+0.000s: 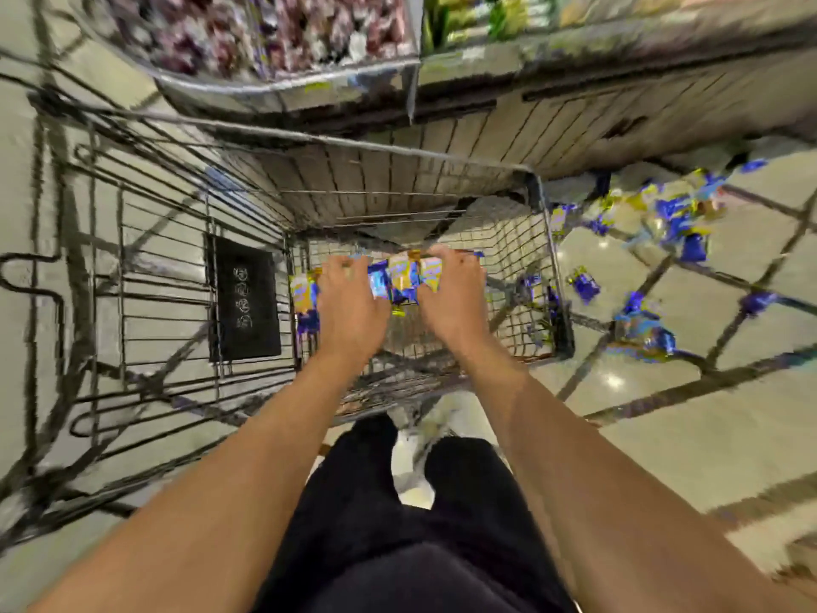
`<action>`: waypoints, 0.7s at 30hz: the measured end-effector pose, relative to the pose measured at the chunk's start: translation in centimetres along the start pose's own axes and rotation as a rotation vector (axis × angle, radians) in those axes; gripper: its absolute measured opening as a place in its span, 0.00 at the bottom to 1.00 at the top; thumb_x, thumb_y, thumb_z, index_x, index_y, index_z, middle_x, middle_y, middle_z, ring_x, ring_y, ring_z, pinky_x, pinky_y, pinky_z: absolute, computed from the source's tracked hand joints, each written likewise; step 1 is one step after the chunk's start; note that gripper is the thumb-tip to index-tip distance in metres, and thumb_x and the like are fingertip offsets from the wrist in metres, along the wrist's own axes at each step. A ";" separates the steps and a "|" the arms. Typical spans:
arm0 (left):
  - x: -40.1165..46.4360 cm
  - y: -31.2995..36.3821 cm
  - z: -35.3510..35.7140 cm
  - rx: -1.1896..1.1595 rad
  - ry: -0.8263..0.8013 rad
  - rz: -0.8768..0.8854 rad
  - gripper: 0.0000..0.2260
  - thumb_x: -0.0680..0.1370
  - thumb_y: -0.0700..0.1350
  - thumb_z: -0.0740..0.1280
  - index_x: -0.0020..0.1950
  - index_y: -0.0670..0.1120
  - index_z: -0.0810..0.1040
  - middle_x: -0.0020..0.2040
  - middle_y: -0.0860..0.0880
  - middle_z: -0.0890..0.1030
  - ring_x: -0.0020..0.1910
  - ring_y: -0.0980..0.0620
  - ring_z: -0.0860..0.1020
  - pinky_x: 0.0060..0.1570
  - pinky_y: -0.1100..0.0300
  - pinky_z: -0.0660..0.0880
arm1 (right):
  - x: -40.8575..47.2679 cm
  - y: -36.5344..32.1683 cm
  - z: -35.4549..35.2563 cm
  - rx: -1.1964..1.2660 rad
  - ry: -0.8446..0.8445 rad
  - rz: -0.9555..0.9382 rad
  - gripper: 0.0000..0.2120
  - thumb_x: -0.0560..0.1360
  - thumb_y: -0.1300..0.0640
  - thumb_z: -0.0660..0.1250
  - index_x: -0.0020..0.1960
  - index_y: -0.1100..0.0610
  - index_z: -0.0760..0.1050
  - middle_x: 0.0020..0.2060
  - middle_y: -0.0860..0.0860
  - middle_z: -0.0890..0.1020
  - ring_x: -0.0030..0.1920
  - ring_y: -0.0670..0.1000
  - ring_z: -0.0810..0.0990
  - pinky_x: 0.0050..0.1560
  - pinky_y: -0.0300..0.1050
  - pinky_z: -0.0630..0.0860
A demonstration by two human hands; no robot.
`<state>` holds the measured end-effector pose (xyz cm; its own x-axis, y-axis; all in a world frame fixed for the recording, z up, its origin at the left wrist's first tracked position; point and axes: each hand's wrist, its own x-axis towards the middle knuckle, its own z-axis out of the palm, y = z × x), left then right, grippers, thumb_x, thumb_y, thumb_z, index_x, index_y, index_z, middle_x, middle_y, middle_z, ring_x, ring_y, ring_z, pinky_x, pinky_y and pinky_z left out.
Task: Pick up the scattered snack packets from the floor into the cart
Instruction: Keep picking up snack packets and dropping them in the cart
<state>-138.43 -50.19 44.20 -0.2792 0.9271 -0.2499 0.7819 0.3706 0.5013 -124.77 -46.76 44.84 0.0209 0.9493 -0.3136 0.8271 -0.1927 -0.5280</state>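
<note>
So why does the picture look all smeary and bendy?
Head view: motion blur smears the shelves and the floor packets; the wide lens bows the cart wires; ceiling lights glare off the floor tiles; the hands and their packets stay sharpest.

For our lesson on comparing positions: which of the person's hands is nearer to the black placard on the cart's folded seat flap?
Left. The left hand is just beside the black placard, over the cart; the right hand lies farther away, beyond the left.
</note>
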 end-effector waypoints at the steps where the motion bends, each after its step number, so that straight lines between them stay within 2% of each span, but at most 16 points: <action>1: -0.2 1.6 0.1 0.022 -0.019 0.038 0.24 0.69 0.40 0.68 0.66 0.43 0.73 0.63 0.38 0.72 0.63 0.37 0.69 0.64 0.46 0.67 | -0.5 0.7 -1.6 -0.003 0.027 0.008 0.26 0.71 0.56 0.69 0.69 0.56 0.71 0.63 0.58 0.72 0.64 0.59 0.70 0.63 0.52 0.69; 4: -1.4 6.9 0.7 0.074 -0.059 0.180 0.25 0.71 0.41 0.68 0.69 0.44 0.72 0.65 0.39 0.71 0.63 0.37 0.69 0.64 0.46 0.66 | -1.9 3.7 -6.1 -0.004 0.116 0.020 0.25 0.72 0.56 0.69 0.68 0.58 0.71 0.62 0.59 0.74 0.64 0.60 0.71 0.64 0.53 0.69; 9: -6.0 16.8 3.2 0.094 -0.095 0.370 0.23 0.73 0.44 0.67 0.69 0.45 0.71 0.65 0.41 0.71 0.63 0.38 0.69 0.61 0.45 0.70 | -5.4 10.7 -13.4 0.073 0.238 0.112 0.22 0.75 0.55 0.67 0.68 0.55 0.71 0.64 0.56 0.72 0.64 0.59 0.70 0.62 0.55 0.71; 18: -18.0 33.0 13.1 0.097 -0.155 0.648 0.24 0.73 0.42 0.69 0.69 0.43 0.72 0.63 0.39 0.72 0.61 0.36 0.70 0.60 0.47 0.68 | -14.1 28.2 -26.8 0.132 0.408 0.251 0.21 0.76 0.55 0.65 0.68 0.54 0.72 0.65 0.54 0.71 0.65 0.57 0.70 0.62 0.52 0.70; 21: -20.5 37.8 16.6 0.134 -0.206 0.719 0.26 0.73 0.44 0.68 0.71 0.44 0.70 0.65 0.41 0.71 0.62 0.38 0.69 0.61 0.47 0.67 | -16.3 33.2 -30.5 0.138 0.469 0.315 0.21 0.76 0.55 0.65 0.68 0.54 0.72 0.65 0.54 0.71 0.66 0.57 0.69 0.62 0.55 0.71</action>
<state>-93.94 -56.09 54.54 0.4242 0.9039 -0.0557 0.7965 -0.3431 0.4979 -80.48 -61.06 56.50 0.5269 0.8433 -0.1061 0.6601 -0.4847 -0.5739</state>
